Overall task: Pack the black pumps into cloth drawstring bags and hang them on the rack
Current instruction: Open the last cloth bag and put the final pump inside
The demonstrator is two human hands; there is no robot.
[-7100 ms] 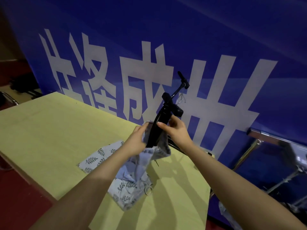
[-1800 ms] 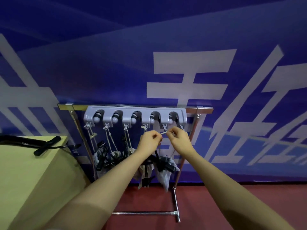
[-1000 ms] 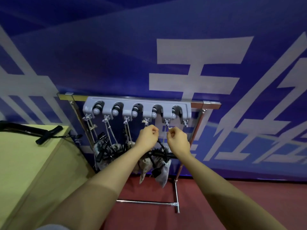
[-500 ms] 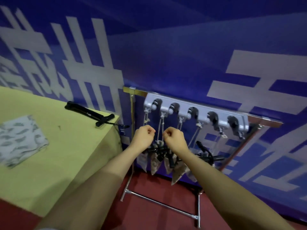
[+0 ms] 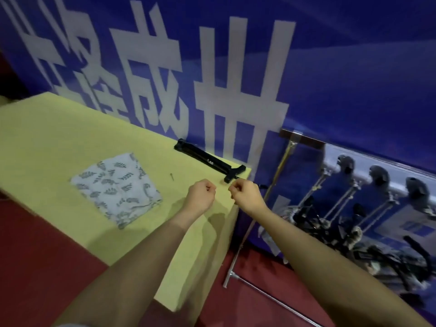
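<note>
- Both hands, left point(image 5: 200, 195) and right point(image 5: 245, 194), clenched, grasping nothing.
- Black pump point(image 5: 210, 162) at table point(image 5: 47, 128) far right corner, long axis along back edge; right hand nearer.
- Cloth bag point(image 5: 116, 187) flat, left of hands.

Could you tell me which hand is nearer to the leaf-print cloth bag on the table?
Left. The left hand hovers just right of the leaf-print cloth bag; the right hand is farther right, over the table's edge.
</note>
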